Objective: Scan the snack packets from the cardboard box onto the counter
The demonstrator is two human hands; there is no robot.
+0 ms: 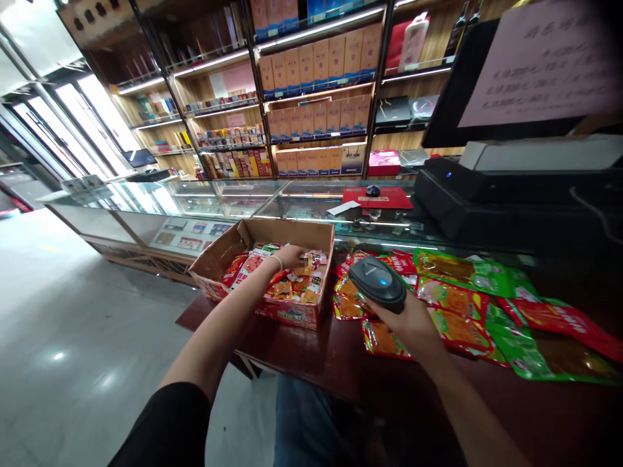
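Note:
My right hand point(411, 327) is wrapped around a black barcode scanner point(377, 282) with a lit blue light. It is held over snack packets point(452, 295) in red, orange and green wrappers, spread on the dark red tabletop. My left hand point(291, 257), with a band at the wrist, reaches into an open cardboard box point(287, 231). Its fingers are bent down among small snack packets point(299, 285) inside; what they pinch, if anything, does not show. Larger green-edged packets point(559, 353) lie at the right.
Behind the box runs a glass display counter point(214, 194). On it lie a red mat point(394, 196), a computer mouse point(372, 190) and a white paper slip point(343, 207). A dark monitor point(457, 84) and black machine point(467, 201) stand at right. Stocked shelves point(318, 89) line the wall.

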